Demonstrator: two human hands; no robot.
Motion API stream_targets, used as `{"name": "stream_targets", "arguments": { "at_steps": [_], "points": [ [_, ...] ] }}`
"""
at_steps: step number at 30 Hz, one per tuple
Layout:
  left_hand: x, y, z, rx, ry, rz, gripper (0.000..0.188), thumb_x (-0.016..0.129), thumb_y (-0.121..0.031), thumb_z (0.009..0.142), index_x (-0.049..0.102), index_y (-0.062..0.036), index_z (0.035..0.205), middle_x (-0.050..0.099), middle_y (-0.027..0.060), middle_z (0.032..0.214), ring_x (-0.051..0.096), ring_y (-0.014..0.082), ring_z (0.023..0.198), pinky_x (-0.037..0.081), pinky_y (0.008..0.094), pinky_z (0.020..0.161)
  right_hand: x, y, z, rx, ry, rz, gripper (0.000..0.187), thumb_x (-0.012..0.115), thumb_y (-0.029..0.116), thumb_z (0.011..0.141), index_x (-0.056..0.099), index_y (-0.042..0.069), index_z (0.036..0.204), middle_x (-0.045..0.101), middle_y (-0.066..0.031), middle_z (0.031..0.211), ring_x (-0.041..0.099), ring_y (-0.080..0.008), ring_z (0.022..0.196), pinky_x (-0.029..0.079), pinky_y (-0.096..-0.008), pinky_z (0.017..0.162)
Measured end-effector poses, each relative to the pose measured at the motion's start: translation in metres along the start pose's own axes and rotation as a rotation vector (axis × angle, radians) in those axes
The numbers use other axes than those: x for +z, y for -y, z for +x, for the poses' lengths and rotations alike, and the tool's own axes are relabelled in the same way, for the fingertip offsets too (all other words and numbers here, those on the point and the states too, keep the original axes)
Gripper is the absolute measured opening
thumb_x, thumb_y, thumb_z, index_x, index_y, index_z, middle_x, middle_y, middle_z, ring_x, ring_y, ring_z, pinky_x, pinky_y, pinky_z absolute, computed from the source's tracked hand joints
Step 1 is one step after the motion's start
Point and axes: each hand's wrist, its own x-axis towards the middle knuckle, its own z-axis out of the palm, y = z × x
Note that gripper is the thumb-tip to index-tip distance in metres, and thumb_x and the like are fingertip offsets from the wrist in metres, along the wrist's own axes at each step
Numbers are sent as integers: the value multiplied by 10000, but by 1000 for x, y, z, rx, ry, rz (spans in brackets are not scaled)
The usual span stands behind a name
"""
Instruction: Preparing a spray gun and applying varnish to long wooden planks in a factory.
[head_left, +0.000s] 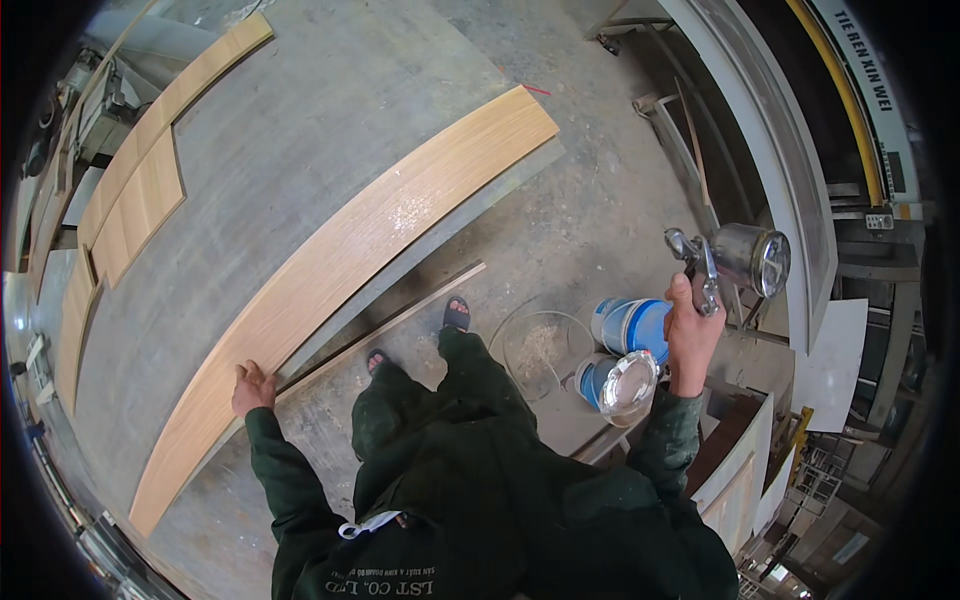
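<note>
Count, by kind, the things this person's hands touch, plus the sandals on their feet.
Spray gun in the right hand: 1
Wooden board under the left hand: 1
Sandals: 2
Total: 4

There are two buckets, two sandals, one spray gun and one long front board.

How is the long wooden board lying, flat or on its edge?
Flat: the board shows its broad face atop the grey table.
</note>
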Motion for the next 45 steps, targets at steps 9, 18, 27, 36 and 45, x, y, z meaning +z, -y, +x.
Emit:
{"name": "stream_targets", "arguments": {
  "at_steps": [9, 18, 27, 36, 45],
  "points": [
    [31, 111, 7, 253, -101, -411, 573, 793, -438, 786, 752, -153, 1282, 654, 100, 1445, 603, 298, 1332, 374, 551, 1164, 45, 32, -157, 18, 83, 52, 400, 761, 272, 1005, 519, 63, 765, 482, 45, 708, 413, -60, 666, 338, -264, 576],
    [21, 300, 5, 102, -163, -209, 966, 920, -473, 632, 591, -169, 1487, 419, 167, 1654, 406, 377, 1498, 377, 566, 1156, 100, 80, -425, 286, 403, 100, 344, 823, 269, 961, 553, 105, 825, 496, 75, 661, 423, -26, 532, 307, -231, 471],
    [37, 417, -16, -208, 65, -114, 1105, 938, -469, 647, 438, -292, 1616, 312, 145, 1722, 361, 373, 1541, 358, 629, 1154, 107, 100, -513, 303, 571, 90, 278, 825, 248, 953, 612, 76, 900, 522, 66, 646, 455, -40, 520, 348, -250, 468],
    [56, 444, -19, -16, 28, -94, 1065, 897, -448, 712, 398, -286, 1638, 338, 156, 1703, 377, 407, 1529, 440, 557, 1153, 78, 83, -459, -48, 149, 79, 377, 759, 264, 1011, 527, 98, 764, 488, 52, 639, 414, -46, 491, 309, -252, 435],
    [64, 461, -4, 34, 76, -160, 1060, 878, -456, 732, 388, -219, 1642, 445, 172, 1585, 464, 438, 1437, 477, 496, 1136, 62, 95, -514, 96, 515, 233, 443, 835, 363, 943, 522, 99, 775, 517, 42, 661, 471, -67, 484, 357, -262, 425]
  ]
}}
